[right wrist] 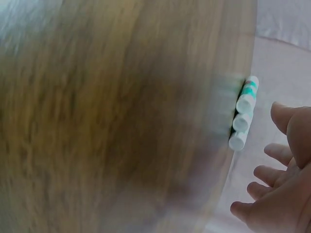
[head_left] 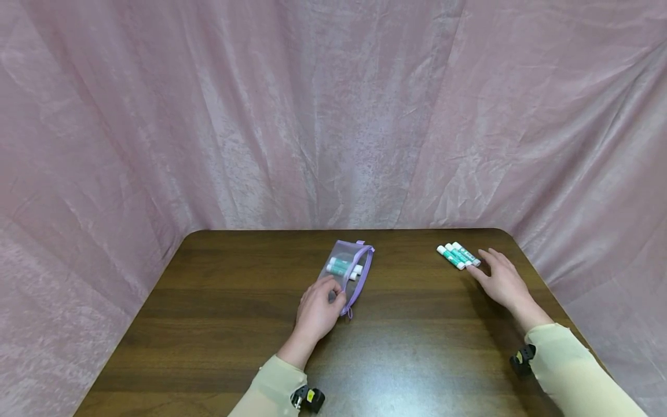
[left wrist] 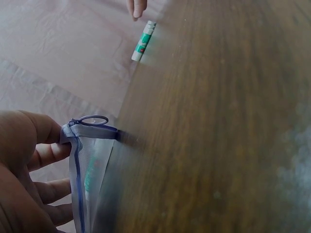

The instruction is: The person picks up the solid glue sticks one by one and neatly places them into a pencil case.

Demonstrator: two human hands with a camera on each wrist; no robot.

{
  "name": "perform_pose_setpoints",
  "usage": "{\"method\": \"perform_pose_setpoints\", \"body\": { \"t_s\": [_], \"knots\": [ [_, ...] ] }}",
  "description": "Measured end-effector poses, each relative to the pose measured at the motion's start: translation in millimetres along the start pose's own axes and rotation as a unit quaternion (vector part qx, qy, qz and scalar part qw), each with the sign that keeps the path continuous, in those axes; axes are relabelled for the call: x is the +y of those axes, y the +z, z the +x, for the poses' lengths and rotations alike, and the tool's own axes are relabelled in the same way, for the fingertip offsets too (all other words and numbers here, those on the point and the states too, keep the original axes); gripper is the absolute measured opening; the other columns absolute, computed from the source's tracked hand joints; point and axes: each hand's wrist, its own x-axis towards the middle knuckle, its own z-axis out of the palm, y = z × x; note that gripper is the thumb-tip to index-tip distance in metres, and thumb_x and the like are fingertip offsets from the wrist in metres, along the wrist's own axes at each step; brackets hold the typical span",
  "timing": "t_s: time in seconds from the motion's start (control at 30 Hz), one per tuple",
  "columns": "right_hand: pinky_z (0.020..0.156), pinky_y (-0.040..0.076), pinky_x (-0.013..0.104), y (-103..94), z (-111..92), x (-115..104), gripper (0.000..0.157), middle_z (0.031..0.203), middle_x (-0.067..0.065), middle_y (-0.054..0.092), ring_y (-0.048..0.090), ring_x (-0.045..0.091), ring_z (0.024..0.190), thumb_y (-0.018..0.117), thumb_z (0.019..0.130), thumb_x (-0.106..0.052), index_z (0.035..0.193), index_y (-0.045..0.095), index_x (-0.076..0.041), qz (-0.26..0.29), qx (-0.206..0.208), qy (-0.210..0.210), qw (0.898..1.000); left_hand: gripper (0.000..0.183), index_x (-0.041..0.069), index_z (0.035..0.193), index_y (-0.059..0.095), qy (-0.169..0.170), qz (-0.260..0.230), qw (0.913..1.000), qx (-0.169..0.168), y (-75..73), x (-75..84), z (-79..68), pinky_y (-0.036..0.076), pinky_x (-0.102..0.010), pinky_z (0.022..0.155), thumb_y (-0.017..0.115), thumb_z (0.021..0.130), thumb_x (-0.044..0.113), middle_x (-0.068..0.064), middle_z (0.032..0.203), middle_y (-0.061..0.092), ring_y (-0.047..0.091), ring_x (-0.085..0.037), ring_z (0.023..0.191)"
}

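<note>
A mesh zipper pouch [head_left: 344,292] with purple trim lies on the table, its zipper side gaping. Inside it are white-and-green glue sticks [head_left: 339,266], seen through the mesh. My left hand [head_left: 318,310] pinches the pouch's near edge between thumb and fingers; in the left wrist view the zipper pull ring [left wrist: 93,119] stands just beyond the fingertips. Three more glue sticks [head_left: 451,257] lie side by side at the right. Over their near ends hovers my right hand [head_left: 501,281], fingers spread, and the right wrist view shows a gap between it and the glue sticks [right wrist: 245,103].
The dark wooden table [head_left: 234,289] has rounded far corners. Pink curtains [head_left: 312,116] hang behind it and at both sides. A small black camera is strapped at each wrist.
</note>
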Motion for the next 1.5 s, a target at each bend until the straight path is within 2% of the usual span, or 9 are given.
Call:
{"method": "perform_pose_setpoints", "body": {
  "t_s": [0.23,0.57,0.83,1.27,1.5],
  "knots": [
    [0.119,0.022,0.08,-0.6,4,14,0.072,0.166,0.046,0.026,0.022,0.068,0.152,0.055,0.115,-0.041,0.159,0.039,0.014,0.009,-0.015,0.017,1.0,0.018,0.02,0.081,0.064,-0.005,0.0,1.0,-0.004,0.0,-0.1,0.7,0.047,-0.066,0.108,0.072,0.097,0.017,-0.013,0.139,0.072,0.066,-0.045,0.13],
    [0.118,0.023,0.08,-2.1,9,31,0.074,0.166,0.047,0.022,0.021,0.069,0.152,0.044,0.118,-0.047,0.161,0.037,0.013,0.049,-0.039,0.05,0.997,0.019,0.019,0.08,0.064,0.0,0.003,1.0,-0.003,-0.5,0.5,-0.4,0.047,-0.067,0.108,0.073,0.096,0.015,-0.014,0.141,0.072,0.066,-0.045,0.13],
    [0.117,0.022,0.083,-0.7,12,34,0.07,0.167,0.047,0.021,0.02,0.07,0.152,0.043,0.118,-0.047,0.162,0.041,0.008,0.058,-0.041,0.05,0.996,0.019,0.019,0.08,0.064,-0.004,0.005,1.0,-0.005,-0.4,-0.1,-0.1,0.045,-0.068,0.111,0.072,0.096,0.016,-0.018,0.144,0.07,0.063,-0.048,0.135],
    [0.116,0.022,0.083,2.7,16,36,0.071,0.168,0.046,0.02,0.019,0.07,0.152,0.042,0.118,-0.048,0.161,0.043,0.008,0.051,-0.051,0.061,0.996,0.019,0.019,0.081,0.064,-0.005,0.003,1.0,-0.005,-0.6,0.0,-0.7,0.045,-0.067,0.111,0.072,0.097,0.015,-0.018,0.144,0.07,0.063,-0.048,0.134],
    [0.117,0.023,0.081,3.3,16,33,0.067,0.166,0.047,0.024,0.022,0.07,0.151,0.043,0.118,-0.045,0.157,0.048,0.009,0.041,-0.041,0.066,0.996,0.019,0.019,0.08,0.063,-0.002,0.003,1.0,-0.005,-0.8,1.3,-1.0,0.045,-0.068,0.111,0.072,0.096,0.015,-0.018,0.145,0.07,0.062,-0.049,0.134]
  ]
}}
